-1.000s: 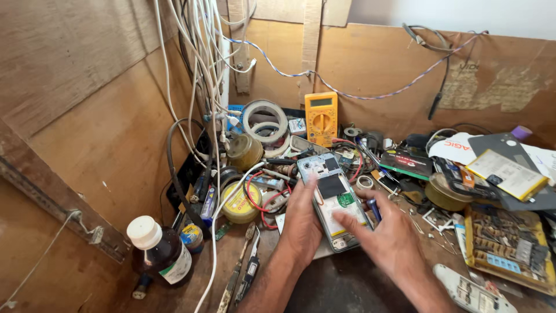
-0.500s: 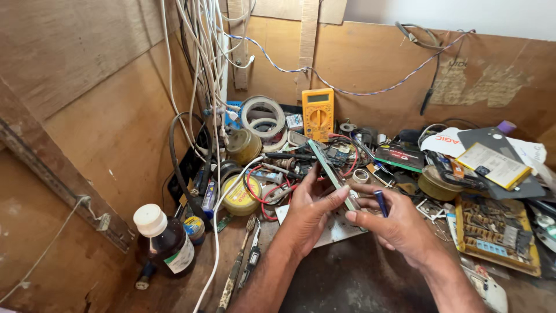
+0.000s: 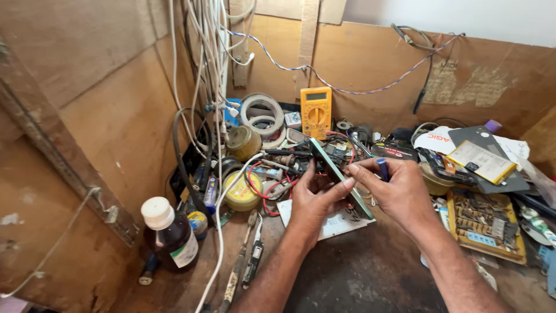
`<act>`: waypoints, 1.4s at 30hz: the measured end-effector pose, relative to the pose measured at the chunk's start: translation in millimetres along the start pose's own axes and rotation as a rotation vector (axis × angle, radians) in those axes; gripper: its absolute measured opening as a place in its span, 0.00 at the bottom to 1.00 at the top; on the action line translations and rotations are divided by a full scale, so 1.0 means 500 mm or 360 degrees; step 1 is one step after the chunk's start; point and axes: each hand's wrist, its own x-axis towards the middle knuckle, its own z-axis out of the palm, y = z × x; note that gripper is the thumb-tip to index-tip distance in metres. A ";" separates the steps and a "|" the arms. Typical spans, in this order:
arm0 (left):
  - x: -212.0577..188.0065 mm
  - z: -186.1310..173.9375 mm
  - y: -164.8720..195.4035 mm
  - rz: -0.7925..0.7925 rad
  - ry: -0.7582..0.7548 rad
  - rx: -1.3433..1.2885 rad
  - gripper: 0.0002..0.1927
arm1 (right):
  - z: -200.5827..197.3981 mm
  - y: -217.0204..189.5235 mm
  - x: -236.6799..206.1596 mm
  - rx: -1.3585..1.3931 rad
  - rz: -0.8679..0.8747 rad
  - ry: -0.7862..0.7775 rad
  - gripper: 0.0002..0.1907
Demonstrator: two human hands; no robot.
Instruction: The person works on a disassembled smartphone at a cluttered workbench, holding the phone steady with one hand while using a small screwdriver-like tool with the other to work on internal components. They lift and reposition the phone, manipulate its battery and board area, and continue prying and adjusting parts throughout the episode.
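Note:
An opened phone (image 3: 336, 174) is held on edge above the cluttered bench, its green-rimmed side turned toward me. My left hand (image 3: 313, 200) grips its lower left side, thumb along the edge. My right hand (image 3: 397, 188) pinches the phone's upper right edge with the fingertips and also holds a small blue-handled tool (image 3: 383, 168) against the palm. A white paper sheet (image 3: 324, 223) lies on the bench right under both hands.
A yellow multimeter (image 3: 315, 110) leans on the back wall beside tape rolls (image 3: 262, 116). A brown bottle with a white cap (image 3: 171, 235) stands front left. Screwdrivers (image 3: 246, 264) lie beside it. A tray of parts (image 3: 483, 223) and a phone battery (image 3: 480, 159) sit right.
The phone went from lying flat, back open, under my hands to standing on edge, lifted between both hands. My right hand now carries the blue tool.

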 end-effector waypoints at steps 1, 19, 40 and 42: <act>0.000 -0.001 0.001 0.0014 -0.0007 0.0001 0.31 | 0.003 -0.006 0.006 0.0029 0.0031 -0.0048 0.11; 0.007 -0.009 -0.020 0.0081 0.0024 0.0122 0.27 | 0.030 -0.032 0.020 -0.0218 -0.0105 0.0052 0.10; 0.007 0.014 -0.009 0.0061 0.0139 0.0109 0.31 | -0.021 0.076 -0.060 0.0777 0.0447 -0.0260 0.27; 0.004 0.015 -0.008 0.0061 0.0164 0.0131 0.30 | -0.035 0.077 -0.065 0.0897 0.0483 -0.0389 0.30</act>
